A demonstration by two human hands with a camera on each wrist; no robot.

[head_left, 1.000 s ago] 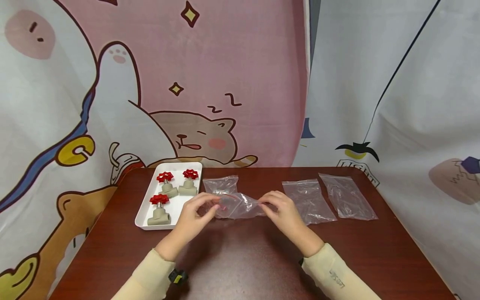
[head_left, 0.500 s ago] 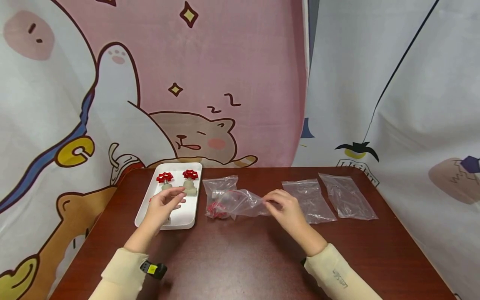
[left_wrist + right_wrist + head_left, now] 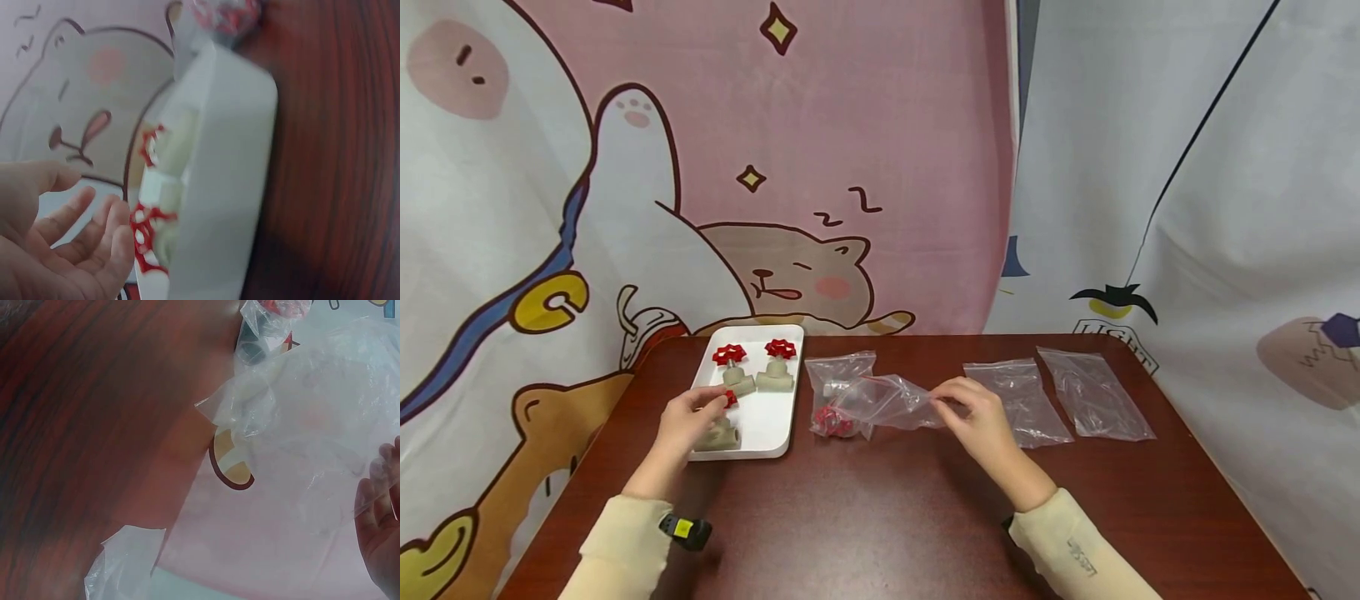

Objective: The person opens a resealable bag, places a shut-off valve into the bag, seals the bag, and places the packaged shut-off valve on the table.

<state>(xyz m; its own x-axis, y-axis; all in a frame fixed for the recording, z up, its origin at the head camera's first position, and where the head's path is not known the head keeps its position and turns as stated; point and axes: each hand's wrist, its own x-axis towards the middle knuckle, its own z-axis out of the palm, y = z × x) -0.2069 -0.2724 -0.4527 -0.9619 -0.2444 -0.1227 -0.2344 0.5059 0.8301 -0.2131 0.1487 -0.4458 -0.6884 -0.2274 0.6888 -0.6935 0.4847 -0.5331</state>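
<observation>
In the head view, a white tray [image 3: 767, 425] holds three beige pipe valves with red handwheels. My left hand [image 3: 685, 421] is over the front valve [image 3: 721, 437], its fingertips right by the red wheel and hiding part of it. The left wrist view shows that hand [image 3: 69, 237] with thumb and fingers apart, nothing visible between them. My right hand [image 3: 981, 425] pinches one end of a clear zip bag [image 3: 887, 404], stretched sideways above the table. Behind the bag's left end lies another bag [image 3: 842, 362] with a red-wheeled valve [image 3: 832, 421] inside.
Two flat clear bags, a nearer bag [image 3: 1018, 404] and a farther bag [image 3: 1097, 396], lie on the right of the brown table [image 3: 880, 517]. A cartoon-printed cloth [image 3: 880, 167] hangs behind the table's far edge.
My left hand let go of the raised bag and moved left over the tray, then down to the front valve. My right hand kept its pinch on the bag and shifted slightly right.
</observation>
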